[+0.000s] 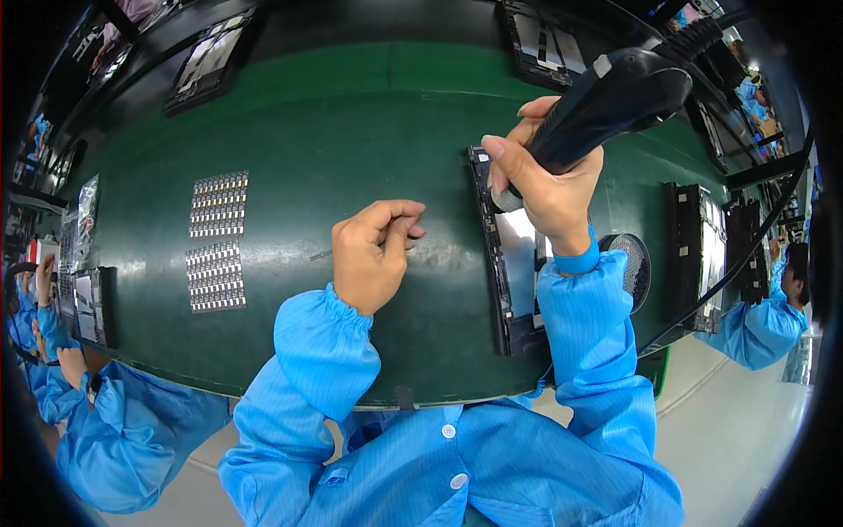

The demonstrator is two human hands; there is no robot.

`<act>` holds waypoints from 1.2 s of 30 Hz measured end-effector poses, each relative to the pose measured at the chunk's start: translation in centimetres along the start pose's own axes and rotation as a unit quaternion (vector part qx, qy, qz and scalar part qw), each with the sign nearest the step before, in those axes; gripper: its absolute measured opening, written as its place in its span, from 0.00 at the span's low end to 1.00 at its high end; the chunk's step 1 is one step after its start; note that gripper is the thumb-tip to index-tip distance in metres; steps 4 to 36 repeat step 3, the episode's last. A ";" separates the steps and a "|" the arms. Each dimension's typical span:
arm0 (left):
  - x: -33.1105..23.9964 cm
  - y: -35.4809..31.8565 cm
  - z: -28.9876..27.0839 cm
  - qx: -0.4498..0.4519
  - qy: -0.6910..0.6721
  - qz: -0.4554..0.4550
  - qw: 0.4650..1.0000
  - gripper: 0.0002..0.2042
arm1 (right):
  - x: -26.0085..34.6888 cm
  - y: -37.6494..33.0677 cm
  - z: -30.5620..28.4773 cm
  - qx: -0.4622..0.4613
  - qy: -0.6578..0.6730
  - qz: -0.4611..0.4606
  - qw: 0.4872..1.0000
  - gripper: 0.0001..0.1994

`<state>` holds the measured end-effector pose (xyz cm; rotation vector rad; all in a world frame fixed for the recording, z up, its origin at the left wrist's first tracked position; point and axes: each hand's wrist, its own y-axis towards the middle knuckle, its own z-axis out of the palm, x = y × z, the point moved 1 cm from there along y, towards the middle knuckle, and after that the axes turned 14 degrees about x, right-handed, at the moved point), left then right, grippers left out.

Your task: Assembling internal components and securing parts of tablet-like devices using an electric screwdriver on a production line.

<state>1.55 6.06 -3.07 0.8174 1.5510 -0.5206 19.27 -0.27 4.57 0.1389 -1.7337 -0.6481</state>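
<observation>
Two sheets of small parts (217, 241) lie on the green belt (351, 114), co-workers' blue sleeves (755, 329) nearby.

Black electric screwdriver (606, 101) tilted, tip on black device frame (505, 263)

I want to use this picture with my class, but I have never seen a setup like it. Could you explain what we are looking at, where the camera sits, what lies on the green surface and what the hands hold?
There is no machine here: a person in a blue coat works with bare hands. The one picture comes from a wide camera on the person's head, looking down, so straight edges bend.

The right hand grips a black powered screwdriver with a cable, its tip down on a flat device in a black frame.

The left hand rests on the green conveyor belt, fingers pinched around something too small to identify.

Further left lie two sheets of small metal parts. More framed devices lie along the belt, and other people's blue sleeves show at both sides.
</observation>
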 end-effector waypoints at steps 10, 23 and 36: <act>-0.1 0.0 -0.2 0.007 0.001 0.045 0.999 0.09 | -0.1 -0.2 0.1 0.012 -0.018 -0.006 1.000 0.18; -0.1 0.0 -0.2 0.007 0.001 0.045 0.999 0.09 | -0.1 -0.2 0.1 0.012 -0.018 -0.006 1.000 0.18; -0.1 0.0 -0.2 0.007 0.001 0.045 0.999 0.09 | -0.1 -0.2 0.1 0.012 -0.018 -0.006 1.000 0.18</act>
